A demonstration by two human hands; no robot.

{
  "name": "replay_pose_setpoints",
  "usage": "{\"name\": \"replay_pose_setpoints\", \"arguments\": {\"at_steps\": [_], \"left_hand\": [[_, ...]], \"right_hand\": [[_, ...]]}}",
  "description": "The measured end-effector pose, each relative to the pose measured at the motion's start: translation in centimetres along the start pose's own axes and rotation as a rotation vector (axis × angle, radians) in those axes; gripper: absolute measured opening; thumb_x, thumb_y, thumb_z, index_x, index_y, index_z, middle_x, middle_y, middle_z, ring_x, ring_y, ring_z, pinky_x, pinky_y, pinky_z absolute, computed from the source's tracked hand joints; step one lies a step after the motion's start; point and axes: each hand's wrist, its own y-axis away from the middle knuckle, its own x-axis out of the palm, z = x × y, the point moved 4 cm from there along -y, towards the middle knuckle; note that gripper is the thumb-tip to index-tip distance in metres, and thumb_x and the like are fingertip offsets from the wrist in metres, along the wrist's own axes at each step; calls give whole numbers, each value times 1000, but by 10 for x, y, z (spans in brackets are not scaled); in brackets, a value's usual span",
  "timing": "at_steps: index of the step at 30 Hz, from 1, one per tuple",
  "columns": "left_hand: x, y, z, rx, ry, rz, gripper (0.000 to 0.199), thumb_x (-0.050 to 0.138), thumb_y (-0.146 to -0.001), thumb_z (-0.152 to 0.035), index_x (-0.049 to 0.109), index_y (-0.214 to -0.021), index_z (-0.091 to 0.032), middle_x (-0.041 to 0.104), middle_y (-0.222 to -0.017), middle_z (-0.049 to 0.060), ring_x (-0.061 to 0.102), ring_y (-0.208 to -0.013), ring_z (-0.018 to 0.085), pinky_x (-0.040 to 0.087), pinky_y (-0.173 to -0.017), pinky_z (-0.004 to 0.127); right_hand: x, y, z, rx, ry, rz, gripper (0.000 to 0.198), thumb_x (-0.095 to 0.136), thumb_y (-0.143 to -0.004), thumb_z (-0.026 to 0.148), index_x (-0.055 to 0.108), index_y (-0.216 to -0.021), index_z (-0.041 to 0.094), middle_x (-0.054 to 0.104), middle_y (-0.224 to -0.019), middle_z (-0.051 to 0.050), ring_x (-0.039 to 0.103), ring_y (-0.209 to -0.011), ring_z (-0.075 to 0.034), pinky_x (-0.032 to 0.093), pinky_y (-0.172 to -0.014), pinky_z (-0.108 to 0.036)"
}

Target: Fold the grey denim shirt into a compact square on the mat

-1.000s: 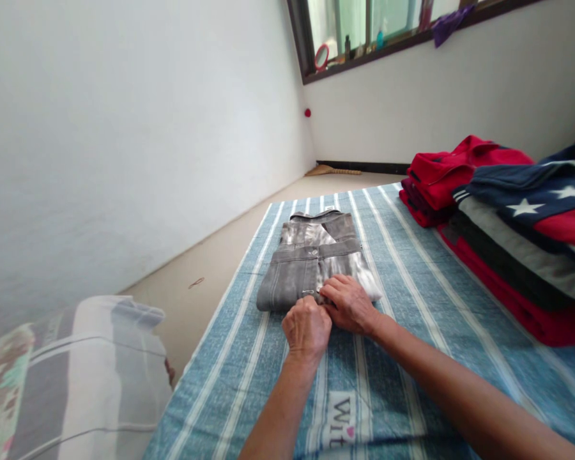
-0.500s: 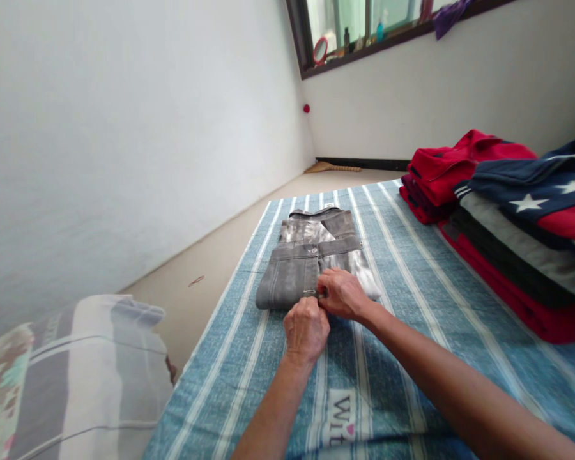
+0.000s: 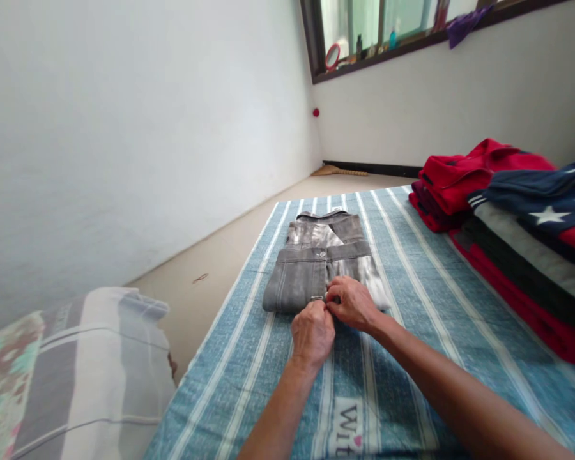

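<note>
A grey denim jacket (image 3: pixel 294 275) with pale washed patches lies folded into a flat block, its collar at the far end and a metal button on its waistband. At the near edge of the fold, my left hand (image 3: pixel 314 333) is closed on the cloth beside the front opening. My right hand (image 3: pixel 352 303) pinches the same front edge just to the right, its fingers curled close to the left hand's fingertips. Part of the near edge is hidden behind both hands. Under the jacket is a blue bedsheet (image 3: pixel 263 377) with white stripes.
Several folded clothes lie at the right: a red garment (image 3: pixel 474 176) and a star-patterned navy garment (image 3: pixel 541 198). At lower left is striped bedding (image 3: pixel 100 364). A broom (image 3: pixel 338 170) lies on the floor beyond the bed. A window (image 3: pixel 383 32) is at the back.
The view has shifted slightly, so things sit a little further right and lower. Both hands remain closed at the jacket's near edge, with little movement.
</note>
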Motion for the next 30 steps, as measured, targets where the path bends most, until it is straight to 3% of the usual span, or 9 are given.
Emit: {"name": "replay_pose_setpoints", "arguments": {"at_steps": [3, 7, 9, 12, 15, 18, 21, 25, 30], "left_hand": [[0, -2, 4, 14, 67, 5, 18, 44, -94, -15, 61, -89, -18, 70, -86, 5, 68, -85, 20, 43, -71, 27], [-7, -11, 8, 1, 91, 42, 16, 43, -95, -16, 58, -101, -17, 71, -85, 5, 69, -84, 21, 44, -69, 28], [-11, -16, 7, 5, 63, 64, 18, 42, -95, -16, 59, -103, -17, 72, -85, 6, 69, -84, 22, 45, -68, 29], [-19, -23, 4, 34, 11, 75, 21, 42, -95, -18, 62, -100, -18, 72, -85, 7, 69, -83, 24, 46, -67, 31], [-23, -27, 2, 130, -32, 4, 19, 45, -91, -15, 64, -92, -18, 70, -87, 7, 67, -86, 24, 48, -72, 32], [-24, -32, 7, 252, -52, -135, 19, 46, -91, -16, 64, -91, -17, 66, -108, 9, 60, -105, 25, 47, -89, 37], [-16, -41, 19, 293, -59, -158, 24, 43, -94, -20, 60, -111, -17, 53, -136, 10, 45, -128, 26, 34, -107, 49], [-5, -54, 36, 282, -90, -20, 40, 40, -96, -28, 44, -135, -21, 37, -150, 7, 29, -140, 25, 22, -111, 61], [-6, -64, 41, 267, -89, 128, 51, 34, -96, -39, 33, -145, -23, 26, -155, 3, 20, -143, 24, 16, -112, 65]], "right_hand": [[-1, -2, -1, 76, -31, -23, 11, 58, -74, 16, 68, -73, 20, 66, -83, -1, 59, -83, -16, 39, -73, -25], [-5, -19, -5, 230, -54, -66, 20, 55, -80, 26, 66, -94, 19, 67, -76, 0, 59, -70, -15, 37, -61, -24], [-5, -31, -5, 281, -48, -77, 28, 58, -77, 25, 64, -103, 19, 68, -76, 1, 60, -70, -15, 36, -60, -24], [-2, -45, -4, 329, -16, -78, 32, 60, -71, 17, 64, -102, 20, 69, -78, 1, 61, -75, -16, 34, -60, -24], [0, -48, -4, 371, 31, -81, 29, 58, -69, 12, 66, -95, 21, 69, -80, -1, 62, -79, -18, 33, -60, -24], [3, -46, -4, 390, 69, -81, 22, 56, -72, 13, 66, -89, 23, 70, -81, -1, 63, -79, -18, 32, -59, -25], [5, -42, -3, 393, 103, -80, 18, 55, -76, 16, 66, -87, 23, 70, -81, -1, 63, -78, -17, 32, -59, -24], [8, -37, 6, 360, 164, -84, 19, 50, -81, 16, 65, -91, 23, 70, -85, -3, 63, -79, -18, 33, -61, -25], [10, -36, 18, 66, 368, -110, 23, 42, -89, 17, 64, -95, 19, 65, -107, -11, 56, -103, -23, 36, -84, -32]]}}
